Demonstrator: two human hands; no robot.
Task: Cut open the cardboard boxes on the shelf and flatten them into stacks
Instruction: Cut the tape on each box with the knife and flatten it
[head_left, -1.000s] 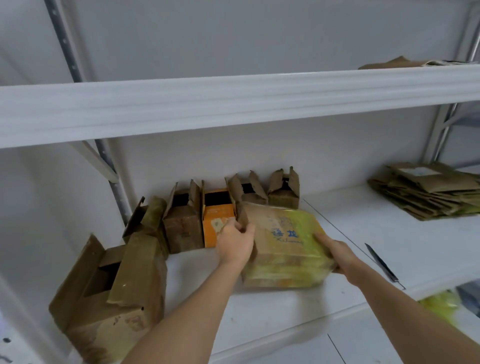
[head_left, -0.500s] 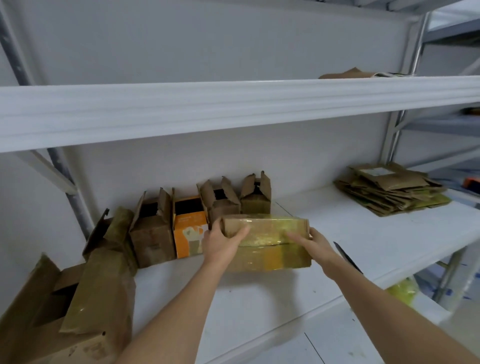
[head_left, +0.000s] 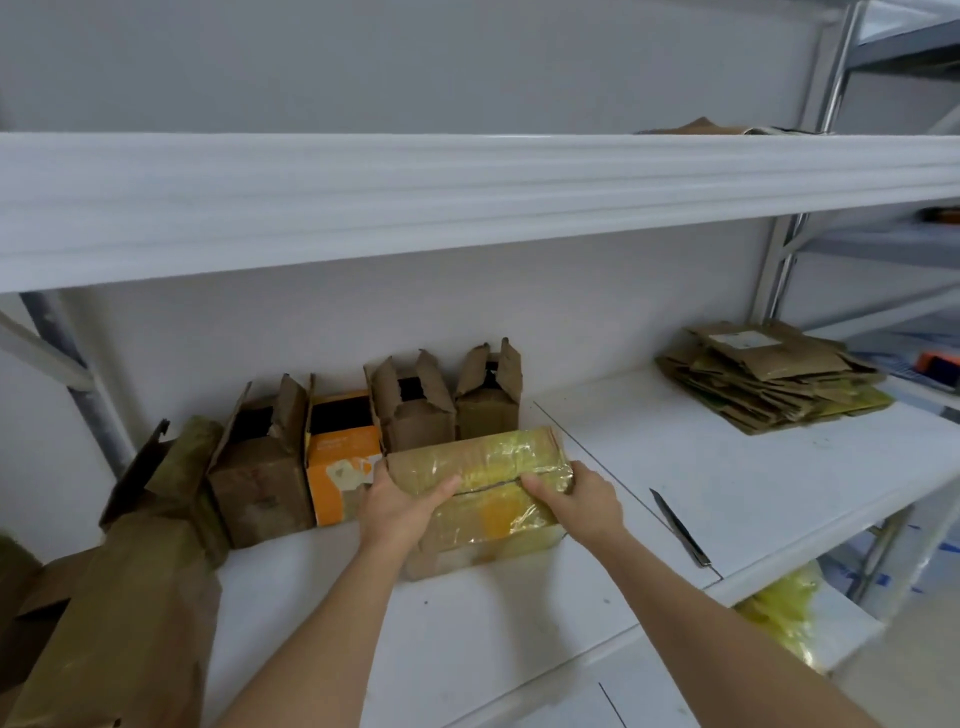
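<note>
- The left hand (head_left: 400, 512) and the right hand (head_left: 582, 501) both hold the taped box (head_left: 483, 493) at the frame centre, fingers curled over its top seam.
- To do it well: pull the flaps apart evenly; the knife (head_left: 678, 525) lies just right.
- Compared with earlier, the box now sits flat on the shelf (head_left: 519, 623).

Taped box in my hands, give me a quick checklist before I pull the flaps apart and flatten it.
1. Top seam slit: a dark cut line shows between the hands on the taped box: ok.
2. Left hand grips the box's left end: ok.
3. Right hand grips the right end: ok.
4. Knife lies on the shelf, apart from both hands: ok.
5. Bottom tape cut: underside hidden: cannot tell.
6. Flattened stack on the shelf to the right, nothing in between: ok.
</note>
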